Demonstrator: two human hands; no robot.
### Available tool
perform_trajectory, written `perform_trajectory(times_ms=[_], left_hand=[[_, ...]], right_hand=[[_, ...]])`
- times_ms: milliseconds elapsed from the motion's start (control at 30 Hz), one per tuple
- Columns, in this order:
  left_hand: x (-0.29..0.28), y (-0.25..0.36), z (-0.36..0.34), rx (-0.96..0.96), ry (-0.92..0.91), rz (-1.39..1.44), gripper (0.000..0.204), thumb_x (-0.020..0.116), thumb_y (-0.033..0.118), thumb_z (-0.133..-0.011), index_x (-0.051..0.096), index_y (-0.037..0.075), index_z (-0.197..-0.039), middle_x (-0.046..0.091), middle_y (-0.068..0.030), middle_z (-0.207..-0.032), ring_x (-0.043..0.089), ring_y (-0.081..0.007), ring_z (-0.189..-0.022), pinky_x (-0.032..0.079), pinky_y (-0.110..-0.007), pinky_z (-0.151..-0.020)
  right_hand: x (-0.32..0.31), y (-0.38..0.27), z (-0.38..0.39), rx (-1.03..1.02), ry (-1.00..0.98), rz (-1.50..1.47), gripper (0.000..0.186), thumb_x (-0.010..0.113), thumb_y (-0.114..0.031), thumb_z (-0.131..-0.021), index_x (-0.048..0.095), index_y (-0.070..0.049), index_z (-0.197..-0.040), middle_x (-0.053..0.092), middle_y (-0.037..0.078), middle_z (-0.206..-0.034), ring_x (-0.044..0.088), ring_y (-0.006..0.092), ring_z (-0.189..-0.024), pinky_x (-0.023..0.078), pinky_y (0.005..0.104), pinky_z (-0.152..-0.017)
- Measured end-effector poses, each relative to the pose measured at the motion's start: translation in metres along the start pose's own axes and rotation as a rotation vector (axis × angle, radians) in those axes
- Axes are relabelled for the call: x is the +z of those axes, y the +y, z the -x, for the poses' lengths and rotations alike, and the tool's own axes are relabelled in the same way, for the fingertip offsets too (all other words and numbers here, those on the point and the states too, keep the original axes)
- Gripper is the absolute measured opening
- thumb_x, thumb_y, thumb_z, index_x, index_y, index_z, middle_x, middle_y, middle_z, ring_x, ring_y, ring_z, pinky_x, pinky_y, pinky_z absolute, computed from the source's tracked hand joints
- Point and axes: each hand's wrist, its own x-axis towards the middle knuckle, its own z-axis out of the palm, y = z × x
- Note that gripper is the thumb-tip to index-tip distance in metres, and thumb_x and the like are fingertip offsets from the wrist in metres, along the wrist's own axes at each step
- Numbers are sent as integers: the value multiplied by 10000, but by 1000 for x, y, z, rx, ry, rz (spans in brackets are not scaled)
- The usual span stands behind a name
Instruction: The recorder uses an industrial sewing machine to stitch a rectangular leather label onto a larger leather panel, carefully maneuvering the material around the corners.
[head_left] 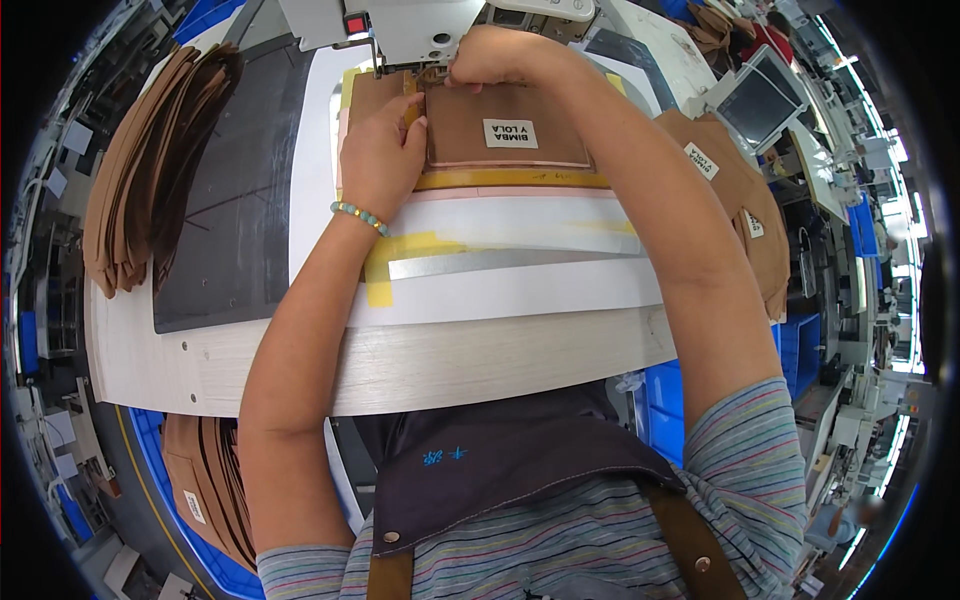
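Under the head of a white sewing machine (425,35) lies a brown fabric piece (460,135) with a white label, framed by a flat template with amber strips (500,180). My left hand (385,155) rests on the template's left part, thumb and forefinger stretched out and slightly apart beside the fabric's upper left corner. Close by the needle area, my right hand (495,58) is curled with its fingertips pressed together at the fabric's far edge. What lies between those fingertips is too small and hidden to make out.
A stack of brown fabric pieces (145,170) stands at the left on a dark board (235,220). More labelled brown pieces (735,190) lie at the right, near a grey screen (760,98). Below the table's left edge, a blue crate (150,440) holds further brown pieces.
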Motion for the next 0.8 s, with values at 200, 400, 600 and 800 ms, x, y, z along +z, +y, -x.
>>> perform_trajectory(times_ms=[200, 400, 600, 800], left_hand=[[2, -3, 0, 1, -13, -15, 338, 668, 185, -935, 694, 112, -1265, 451, -58, -615, 473, -209, -555, 415, -379, -567], [-2, 4, 1, 7, -10, -53, 306, 659, 168, -909, 719, 92, -1199, 636, -122, -619, 625, -305, -593, 477, -427, -600], [-3, 5, 0, -14, -34, -54, 293, 659, 174, -910, 724, 96, -1185, 630, -122, -612, 625, -305, -591, 477, -432, -602], [3, -2, -1, 40, -2, -32, 306, 676, 206, -929, 711, 112, -1218, 459, -50, -587, 475, -211, -547, 404, -387, -556]], right_hand=[[5, 4, -12, -2, 6, -26, 220, 662, -246, -848, 726, -36, -836, 684, 65, -734, 537, 167, -544, 450, 348, -523], [6, 5, -12, -6, 19, -83, 222, 679, -254, -836, 730, -38, -825, 676, 64, -710, 542, 172, -537, 451, 346, -519], [4, -1, -5, 2, 27, -30, 271, 726, -322, -833, 717, -55, -873, 707, 84, -788, 639, 234, -754, 509, 391, -727], [33, 21, -15, -112, 116, 56, 299, 692, -318, -872, 749, -36, -958, 724, 162, -865, 668, 304, -813, 519, 408, -778]])
